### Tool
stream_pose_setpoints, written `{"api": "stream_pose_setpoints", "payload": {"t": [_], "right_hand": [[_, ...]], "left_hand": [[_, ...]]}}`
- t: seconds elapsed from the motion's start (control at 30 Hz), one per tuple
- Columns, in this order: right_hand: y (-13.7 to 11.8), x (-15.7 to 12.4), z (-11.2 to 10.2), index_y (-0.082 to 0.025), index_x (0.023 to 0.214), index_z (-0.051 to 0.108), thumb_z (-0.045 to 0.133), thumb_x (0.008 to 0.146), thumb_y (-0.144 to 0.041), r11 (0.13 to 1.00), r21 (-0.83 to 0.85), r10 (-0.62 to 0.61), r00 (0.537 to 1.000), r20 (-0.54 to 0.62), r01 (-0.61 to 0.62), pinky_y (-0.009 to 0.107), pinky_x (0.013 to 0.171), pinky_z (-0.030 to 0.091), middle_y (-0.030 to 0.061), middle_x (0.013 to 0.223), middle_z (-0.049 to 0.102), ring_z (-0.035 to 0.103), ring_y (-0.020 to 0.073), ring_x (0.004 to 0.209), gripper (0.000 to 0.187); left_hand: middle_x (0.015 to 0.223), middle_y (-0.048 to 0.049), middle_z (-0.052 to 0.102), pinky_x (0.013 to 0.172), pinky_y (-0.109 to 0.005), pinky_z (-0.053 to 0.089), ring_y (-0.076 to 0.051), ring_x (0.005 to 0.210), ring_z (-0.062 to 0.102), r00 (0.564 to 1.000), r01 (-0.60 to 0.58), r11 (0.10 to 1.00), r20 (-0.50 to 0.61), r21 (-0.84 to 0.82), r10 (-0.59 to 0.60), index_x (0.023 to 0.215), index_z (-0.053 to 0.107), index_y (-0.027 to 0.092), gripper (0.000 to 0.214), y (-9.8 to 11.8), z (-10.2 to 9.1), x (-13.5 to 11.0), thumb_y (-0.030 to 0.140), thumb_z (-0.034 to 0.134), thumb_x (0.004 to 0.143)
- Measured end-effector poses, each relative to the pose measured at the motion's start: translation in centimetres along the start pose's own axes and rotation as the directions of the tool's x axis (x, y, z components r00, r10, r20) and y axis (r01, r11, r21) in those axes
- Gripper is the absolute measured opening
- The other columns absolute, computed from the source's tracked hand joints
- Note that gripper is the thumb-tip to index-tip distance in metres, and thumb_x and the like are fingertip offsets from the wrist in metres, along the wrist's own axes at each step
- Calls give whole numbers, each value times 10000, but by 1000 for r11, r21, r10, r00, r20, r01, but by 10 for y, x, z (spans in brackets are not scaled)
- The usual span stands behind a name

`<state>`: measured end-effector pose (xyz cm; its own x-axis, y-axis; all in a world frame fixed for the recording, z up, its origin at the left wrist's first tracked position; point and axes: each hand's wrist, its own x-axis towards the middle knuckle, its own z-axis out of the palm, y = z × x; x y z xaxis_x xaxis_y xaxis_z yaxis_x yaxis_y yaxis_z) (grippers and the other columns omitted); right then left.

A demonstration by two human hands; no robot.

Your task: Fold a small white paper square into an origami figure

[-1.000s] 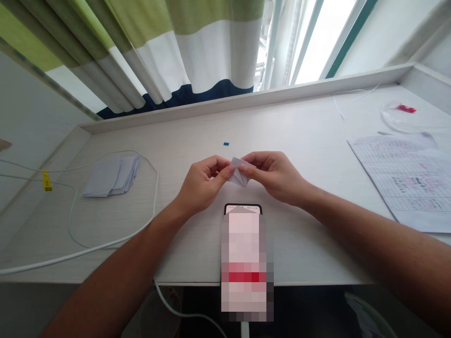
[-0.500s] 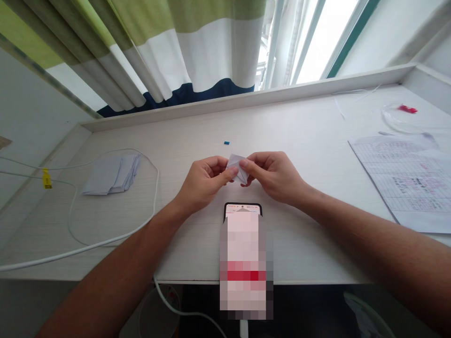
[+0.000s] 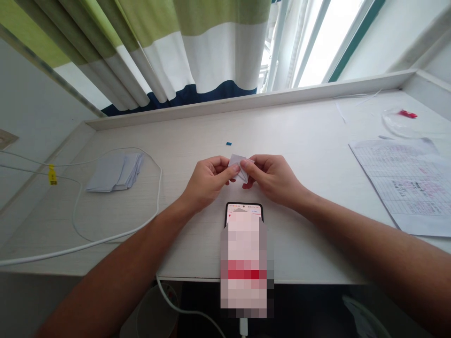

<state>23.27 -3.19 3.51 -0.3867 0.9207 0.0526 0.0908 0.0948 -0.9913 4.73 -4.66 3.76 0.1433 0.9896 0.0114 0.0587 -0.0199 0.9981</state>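
A small piece of folded white paper (image 3: 239, 162) is held between my two hands above the middle of the desk, with crease lines on its face. My left hand (image 3: 210, 180) pinches its left side, thumb on top and fingers behind. On the right side, my right hand (image 3: 273, 176) grips it the same way, the thumb tip close to the left one. The undersides of the fingers are partly hidden by the paper. Just below the hands lies a phone (image 3: 244, 204), its screen mostly blurred out. Beyond the paper sits a tiny blue piece (image 3: 229, 143).
White paper slips (image 3: 109, 174) lie stacked at the left, ringed by a white cable (image 3: 160, 188) with a yellow tag (image 3: 52, 175). Written sheets (image 3: 405, 183) and a red item (image 3: 408, 114) are at the right. A raised ledge (image 3: 197, 109) runs along the desk's back.
The view has shifted slightly. Both hands still hold the folded paper, whose angle has changed a little, and my right thumb and fingers have moved slightly on it.
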Motion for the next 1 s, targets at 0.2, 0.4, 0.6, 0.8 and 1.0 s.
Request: {"api": "stream_pose_setpoints", "payload": {"t": [0.2, 0.4, 0.6, 0.8, 1.0], "right_hand": [[3, 1, -1, -168, 718, 708, 695, 886, -677, 997, 42, 52, 991, 126, -58, 295, 643, 565, 45, 671, 734, 688, 149, 611, 537], [1, 1, 2, -170, 714, 703, 765, 853, -619, 993, 80, 69, 987, 147, -82, 275, 626, 556, 34, 670, 734, 686, 138, 608, 475], [-2, -1, 2, -180, 665, 672, 778, 844, -602, 995, 65, 70, 992, 101, -77, 288, 589, 547, 28, 612, 714, 666, 139, 544, 470], [-2, -2, 3, -181, 683, 679, 755, 876, -574, 1000, 16, 14, 996, 88, -16, 285, 629, 545, 30, 641, 725, 684, 144, 605, 444], [-4, -6, 6, -200, 690, 630, 693, 932, -540, 996, -79, -46, 998, 38, 48, 284, 620, 516, 26, 643, 724, 674, 148, 613, 422]], "left_hand": [[772, -25, 712, 646, -271, 502, -129, 686, 621, 994, -35, 999, -101, -8, 34, 812, 732, 160, 316, -4, -5, 4, 459, 834, 795], [765, -22, 703, 655, -274, 503, -131, 689, 627, 996, -27, 999, -80, -36, 24, 780, 722, 163, 280, -1, -5, 2, 417, 839, 783], [825, -38, 737, 679, -266, 503, -141, 754, 642, 998, -56, 996, -1, -71, 56, 853, 753, 173, 274, -6, -7, 4, 445, 784, 848], [824, -16, 717, 699, -251, 486, -123, 752, 616, 998, -66, 994, 8, -83, 67, 831, 736, 186, 252, -9, -7, 5, 432, 755, 883], [807, -3, 688, 781, -278, 497, -135, 786, 609, 994, -102, 990, -44, -96, 98, 796, 697, 190, 251, -7, -1, 4, 422, 756, 874]]}}
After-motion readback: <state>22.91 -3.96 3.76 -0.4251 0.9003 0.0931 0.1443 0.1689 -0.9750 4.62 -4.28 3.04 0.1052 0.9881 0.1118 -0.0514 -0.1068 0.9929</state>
